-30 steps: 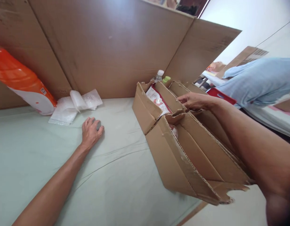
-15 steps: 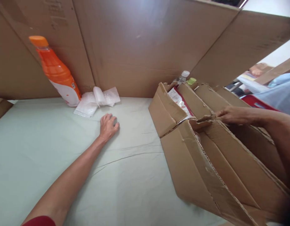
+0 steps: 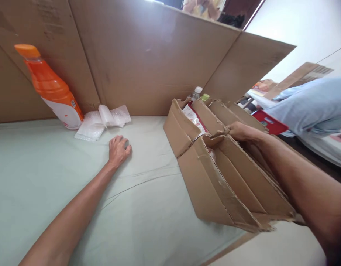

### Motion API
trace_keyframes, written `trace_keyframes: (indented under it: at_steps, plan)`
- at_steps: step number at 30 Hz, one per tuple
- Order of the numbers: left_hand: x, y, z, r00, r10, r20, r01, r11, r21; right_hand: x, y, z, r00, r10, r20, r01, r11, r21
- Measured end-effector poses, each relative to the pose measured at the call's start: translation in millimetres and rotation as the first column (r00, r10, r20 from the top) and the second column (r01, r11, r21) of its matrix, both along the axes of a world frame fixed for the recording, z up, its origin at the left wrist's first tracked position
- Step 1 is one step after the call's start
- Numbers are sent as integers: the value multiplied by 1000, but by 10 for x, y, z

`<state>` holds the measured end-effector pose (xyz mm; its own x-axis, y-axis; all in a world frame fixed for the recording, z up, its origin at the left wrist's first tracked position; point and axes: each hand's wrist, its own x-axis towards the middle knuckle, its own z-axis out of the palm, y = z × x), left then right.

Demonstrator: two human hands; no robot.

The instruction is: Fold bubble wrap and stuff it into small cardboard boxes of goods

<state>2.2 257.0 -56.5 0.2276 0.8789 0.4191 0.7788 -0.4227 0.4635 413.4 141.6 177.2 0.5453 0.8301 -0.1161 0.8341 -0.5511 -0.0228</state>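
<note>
Since half a second ago your right hand (image 3: 240,131) has slid a little along the top of the cardboard box (image 3: 214,181), while your left hand (image 3: 117,149) has stayed where it was. That box stands on the pale green sheet (image 3: 48,177), open at the top, its torn flaps upright, with packets and two bottle tops (image 3: 201,94) showing at its far end. Your right hand rests on an inner flap near the middle of the box, fingers curled over the edge; whether they pinch it tight you cannot tell. Well to the left of the box your left hand lies palm down on the sheet, fingers loosely bent, holding nothing. Farther left of the box, crumpled bubble wrap (image 3: 101,120) lies by the cardboard wall (image 3: 148,62), and just beyond it an orange bottle (image 3: 50,88) leans against that wall. Right of the box, a person in a blue sleeve (image 3: 309,107) is near a red item (image 3: 268,122).
</note>
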Motion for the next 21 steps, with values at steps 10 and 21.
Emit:
trace_keyframes:
  at_steps: [10,21]
  plan:
    - [43,-457,463,964,-205,168,121,904,411,-866,-466,987,973,198,118,-218,634,742]
    - [-327,-703,1105,962,-186,201,22,783,621,-1922,-177,396,514,800,-308,-500,571,651]
